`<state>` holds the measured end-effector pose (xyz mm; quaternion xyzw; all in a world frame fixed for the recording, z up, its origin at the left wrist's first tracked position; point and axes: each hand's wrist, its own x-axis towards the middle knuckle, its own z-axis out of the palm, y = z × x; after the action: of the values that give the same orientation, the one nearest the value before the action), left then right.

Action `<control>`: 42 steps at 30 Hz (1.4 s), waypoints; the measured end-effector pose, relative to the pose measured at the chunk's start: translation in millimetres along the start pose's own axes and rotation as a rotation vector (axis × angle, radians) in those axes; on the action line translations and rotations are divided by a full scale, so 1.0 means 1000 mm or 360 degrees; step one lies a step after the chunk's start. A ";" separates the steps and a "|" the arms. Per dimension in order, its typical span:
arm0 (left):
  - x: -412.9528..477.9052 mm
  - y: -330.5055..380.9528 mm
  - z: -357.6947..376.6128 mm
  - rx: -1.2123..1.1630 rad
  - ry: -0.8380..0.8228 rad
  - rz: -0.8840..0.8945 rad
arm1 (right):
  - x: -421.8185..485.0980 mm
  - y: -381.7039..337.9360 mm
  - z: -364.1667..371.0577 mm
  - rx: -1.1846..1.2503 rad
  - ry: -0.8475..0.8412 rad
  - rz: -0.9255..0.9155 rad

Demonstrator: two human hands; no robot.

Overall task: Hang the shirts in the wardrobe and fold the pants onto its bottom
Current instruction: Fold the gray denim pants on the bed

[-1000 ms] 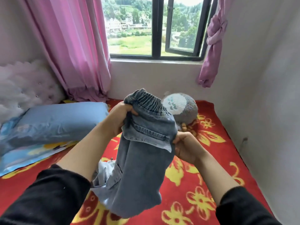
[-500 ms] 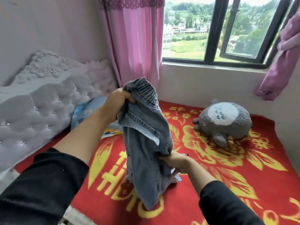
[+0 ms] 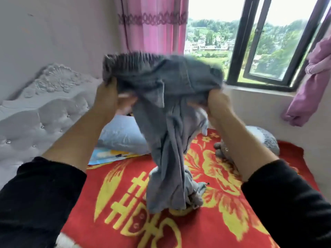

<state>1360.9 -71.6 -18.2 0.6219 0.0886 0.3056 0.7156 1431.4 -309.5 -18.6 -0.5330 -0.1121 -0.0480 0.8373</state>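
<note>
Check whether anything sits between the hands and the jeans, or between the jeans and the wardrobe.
Nothing separates them: the left hand and right hand each grip the waistband of the jeans, held up with the legs trailing onto the red blanket. The wardrobe is out of view, so the path to it cannot be judged.

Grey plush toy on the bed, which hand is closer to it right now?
Right. The right hand grips the jeans waistband above the plush toy; the left hand grips the waistband's other end, across the jeans, over the blue pillow.
</note>
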 end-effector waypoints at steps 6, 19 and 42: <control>0.007 0.023 0.055 -0.0541 -0.0360 -0.0090 | 0.016 -0.069 -0.005 -0.0382 0.0139 -0.0758; -0.017 -0.062 0.147 -0.1048 -0.0624 -0.0812 | -0.070 0.046 -0.183 -0.1299 -0.0840 0.0839; 0.003 -0.164 0.145 0.0607 -0.0913 -0.0968 | -0.045 0.059 -0.256 -0.1684 -0.0045 0.1362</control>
<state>1490.4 -197.8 -141.9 0.7477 0.1202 -0.1245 0.6410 1434.5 -517.0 -185.3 -0.8687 0.1364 0.2461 0.4077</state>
